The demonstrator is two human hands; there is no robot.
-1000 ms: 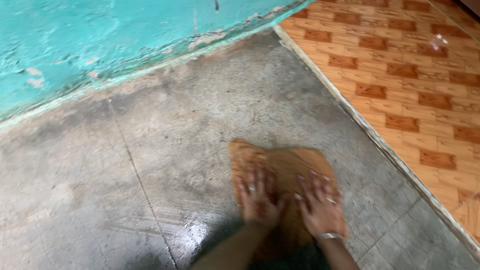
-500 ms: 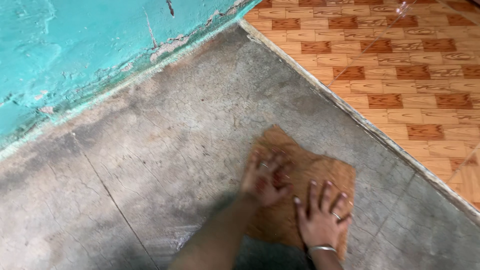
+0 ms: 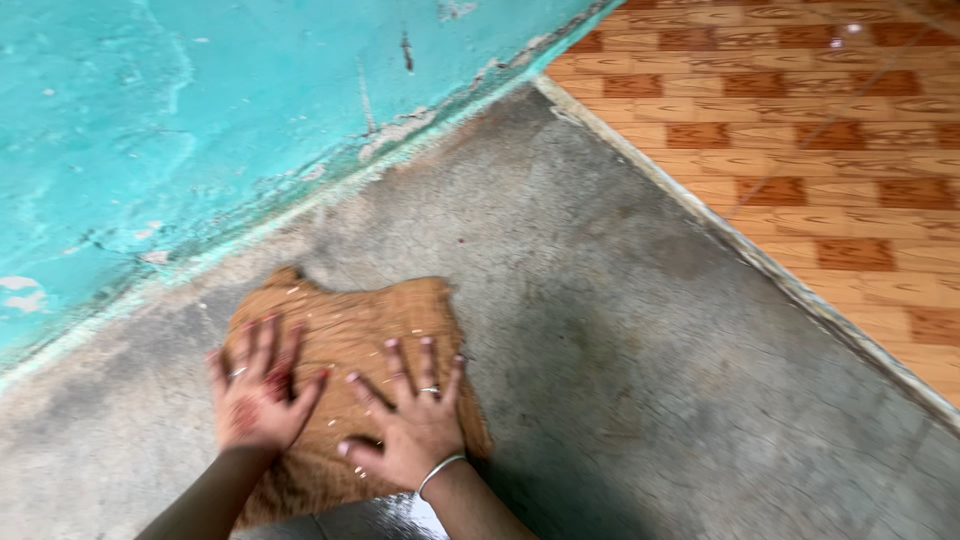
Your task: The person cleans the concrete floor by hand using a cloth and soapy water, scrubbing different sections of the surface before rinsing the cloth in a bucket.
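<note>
Both hands, left hand (image 3: 257, 397) and right hand (image 3: 408, 424), press flat on the rag (image 3: 350, 330), fingers spread; the wet floor (image 3: 620, 330) at the bottom could make them slip.

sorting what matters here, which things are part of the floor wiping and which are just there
In use:
cloth, brown, flat on the floor
left hand, pressed on the cloth
right hand, pressed on the cloth
concrete floor, under the cloth

Just there:
turquoise wall
tiled floor
</note>
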